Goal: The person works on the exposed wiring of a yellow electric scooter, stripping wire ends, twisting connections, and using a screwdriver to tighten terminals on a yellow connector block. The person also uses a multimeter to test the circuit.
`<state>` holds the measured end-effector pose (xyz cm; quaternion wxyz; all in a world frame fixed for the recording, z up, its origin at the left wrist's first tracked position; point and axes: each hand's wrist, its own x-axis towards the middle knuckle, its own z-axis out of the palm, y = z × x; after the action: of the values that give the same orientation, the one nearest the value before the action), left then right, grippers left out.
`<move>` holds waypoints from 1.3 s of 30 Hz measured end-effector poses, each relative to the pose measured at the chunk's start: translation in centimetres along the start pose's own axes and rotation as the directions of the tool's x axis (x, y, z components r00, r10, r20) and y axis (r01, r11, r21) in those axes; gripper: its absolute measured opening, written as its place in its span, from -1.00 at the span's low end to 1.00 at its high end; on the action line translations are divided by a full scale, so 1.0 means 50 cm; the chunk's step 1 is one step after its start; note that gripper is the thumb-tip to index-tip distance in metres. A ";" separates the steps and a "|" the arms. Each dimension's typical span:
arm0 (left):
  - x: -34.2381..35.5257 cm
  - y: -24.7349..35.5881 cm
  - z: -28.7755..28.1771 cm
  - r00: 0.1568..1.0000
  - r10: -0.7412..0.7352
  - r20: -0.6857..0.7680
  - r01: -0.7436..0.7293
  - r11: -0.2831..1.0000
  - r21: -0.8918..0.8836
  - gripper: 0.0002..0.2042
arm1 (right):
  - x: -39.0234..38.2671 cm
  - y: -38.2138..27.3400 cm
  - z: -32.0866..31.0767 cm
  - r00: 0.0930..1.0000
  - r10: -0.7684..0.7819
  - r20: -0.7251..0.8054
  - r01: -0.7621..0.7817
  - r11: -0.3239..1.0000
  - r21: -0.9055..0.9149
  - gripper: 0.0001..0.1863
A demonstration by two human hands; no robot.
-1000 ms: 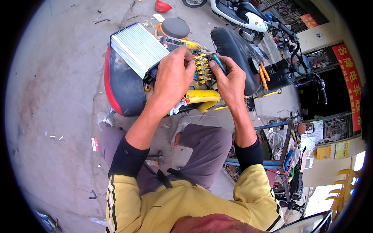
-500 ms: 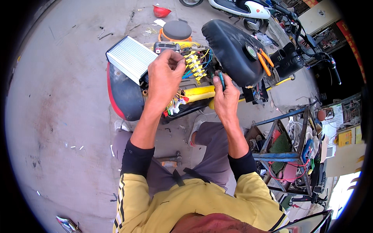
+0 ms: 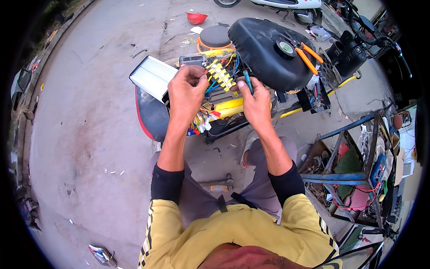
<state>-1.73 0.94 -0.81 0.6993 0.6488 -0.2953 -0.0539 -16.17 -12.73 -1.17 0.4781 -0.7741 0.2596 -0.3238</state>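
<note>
A yellow terminal strip [image 3: 219, 75] with metal contacts sits amid wires on the open frame of a scooter. At its left end my left hand [image 3: 187, 92] is closed in a pinch, with a thin red wire showing at the fingertips. My right hand [image 3: 257, 103] is wrapped round a screwdriver with a teal handle [image 3: 247, 81]; its fingers are by the strip's right end. The screwdriver's tip cannot be made out. Left of the strip lies a silver finned controller box [image 3: 153, 77]. Loose connectors and coloured wires [image 3: 202, 122] hang below my left wrist.
Orange-handled pliers [image 3: 309, 58] and a roll of black tape [image 3: 285, 48] lie on the black seat [image 3: 264, 49]. A metal rack of parts [image 3: 345, 175] stands to the right. A hammer [image 3: 219, 184] lies between my feet; a red bowl-shaped thing [image 3: 196, 18] is beyond the scooter.
The view has shifted, so the scene sits differently. My right hand has come nearer the strip's right end, with the screwdriver more in sight. My left hand keeps its pinch at the strip's left end.
</note>
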 end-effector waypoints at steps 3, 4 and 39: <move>-0.004 0.008 -0.002 1.000 0.000 0.013 0.000 1.000 0.026 -0.94 | 0.001 0.012 0.008 0.999 -0.040 -0.028 0.040 0.999 -0.010 -0.72; -0.005 0.011 -0.003 1.000 -0.001 0.014 0.000 0.999 0.037 -0.94 | 0.002 0.013 0.009 0.999 -0.026 -0.020 0.026 1.000 -0.007 -0.72; -0.004 0.019 0.017 0.993 0.115 -0.010 -0.101 0.911 0.399 -0.91 | 0.009 0.064 0.032 0.997 0.071 0.034 -0.079 0.887 0.455 -0.69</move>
<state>-2.58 0.43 0.03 0.5595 0.7608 -0.3238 0.0568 -14.95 -13.43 -4.50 0.6605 -0.6323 0.2024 -0.3507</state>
